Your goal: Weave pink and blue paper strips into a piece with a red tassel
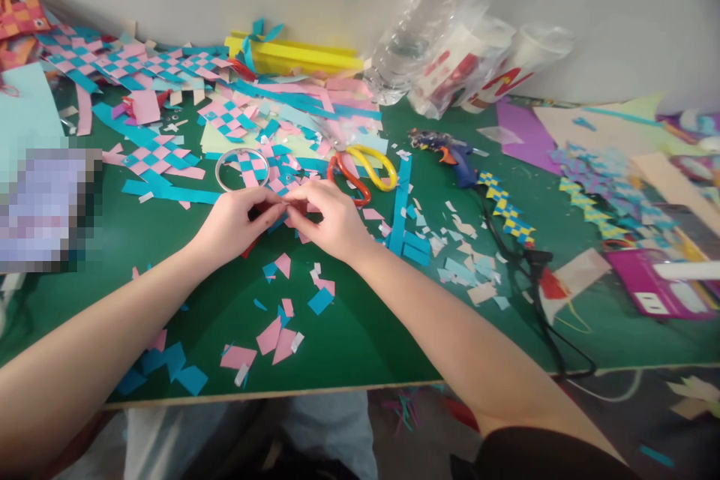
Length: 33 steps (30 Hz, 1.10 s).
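Note:
My left hand [241, 221] and my right hand [329, 221] meet at the fingertips over the green table, both closed in a pinch. What they pinch is mostly hidden; a bit of blue shows under the fingers. Just beyond my left hand lies a roll of tape [218, 169] around pink and blue paper pieces. Scissors [365, 169] with red and yellow handles rest beyond my right hand. Woven pink and blue paper strips [157, 157] lie to the left. Cut pink and blue scraps [270, 334] are scattered in front of my hands.
A blue glue gun [458, 161] with a black cord lies right of the scissors. Plastic-wrapped paper cups [458, 64] and a clear bottle [408, 37] stand by the wall. A yellow folded strip [304, 56] lies at the back. A purple case [652, 285] is at the right.

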Each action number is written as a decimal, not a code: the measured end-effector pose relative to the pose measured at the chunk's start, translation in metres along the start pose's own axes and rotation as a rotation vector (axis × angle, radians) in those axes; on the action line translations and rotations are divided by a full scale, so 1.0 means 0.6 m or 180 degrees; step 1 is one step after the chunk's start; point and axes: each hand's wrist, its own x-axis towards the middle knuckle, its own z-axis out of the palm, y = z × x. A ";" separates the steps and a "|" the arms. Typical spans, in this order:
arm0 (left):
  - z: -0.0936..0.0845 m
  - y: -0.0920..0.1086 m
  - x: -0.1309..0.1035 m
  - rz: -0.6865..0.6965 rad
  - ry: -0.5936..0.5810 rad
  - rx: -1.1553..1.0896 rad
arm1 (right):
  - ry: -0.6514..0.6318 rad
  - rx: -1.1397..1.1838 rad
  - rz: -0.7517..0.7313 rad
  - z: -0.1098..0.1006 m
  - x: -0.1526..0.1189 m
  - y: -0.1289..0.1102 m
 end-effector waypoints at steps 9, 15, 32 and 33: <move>0.002 -0.006 -0.005 0.0026 0.0238 0.0359 | -0.0044 -0.0111 -0.0045 -0.001 0.001 -0.003; 0.004 -0.011 -0.007 0.0150 0.0424 0.0440 | -0.0267 -0.0314 -0.0089 0.005 0.001 -0.001; 0.001 -0.010 -0.003 0.0768 0.0423 0.0531 | 0.0100 -0.0140 -0.0131 -0.004 0.004 -0.004; 0.001 -0.011 -0.003 0.0792 0.0420 0.0522 | 0.0107 -0.0129 -0.0106 -0.004 0.004 -0.004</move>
